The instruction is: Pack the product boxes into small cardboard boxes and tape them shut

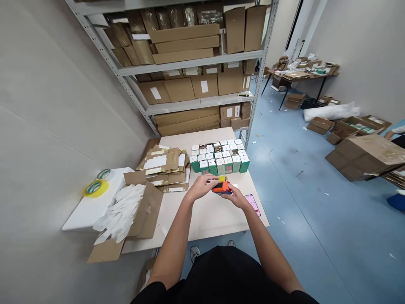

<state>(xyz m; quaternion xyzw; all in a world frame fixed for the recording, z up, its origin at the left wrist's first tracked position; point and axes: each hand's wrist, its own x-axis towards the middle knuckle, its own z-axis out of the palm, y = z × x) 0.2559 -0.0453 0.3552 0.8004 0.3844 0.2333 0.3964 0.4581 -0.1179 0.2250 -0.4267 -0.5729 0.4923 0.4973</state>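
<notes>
At the far left, a white box (82, 213) supports two tape rolls (103, 189), one yellow-rimmed and lying nearer than the other. To its right, an open carton (150, 215) stands at the near left corner of the table (205, 221), filled with white, glove-like pieces (122, 207). Beyond the carton, flattened cardboard (171, 161) lies in an uneven stack. At the far side, a metal shelving rack (186, 104) carries brown cartons (179, 89) on several levels.

The left hand (201, 187) is located over the middle of the table, half open, fingers extended to the left and upper side of an orange-and-black handheld device (217, 189). Whether these fingers grip it or only touch it cannot be determined. A yellow part (222, 178) shows at the device's far side. Directly beyond, small white-and-green boxes (228, 164) stand upright in close rows; a few tops are open. The right hand (236, 197) is closed around the right end of the device.

A phone (253, 205) with a lit pink screen lies beside the right wrist, near the table's right edge. Farther right, beyond the blue floor (294, 169), a second table (295, 76) bears cardboard and packing material. Open cartons (319, 124) and a large carton (363, 156) occupy the right side.
</notes>
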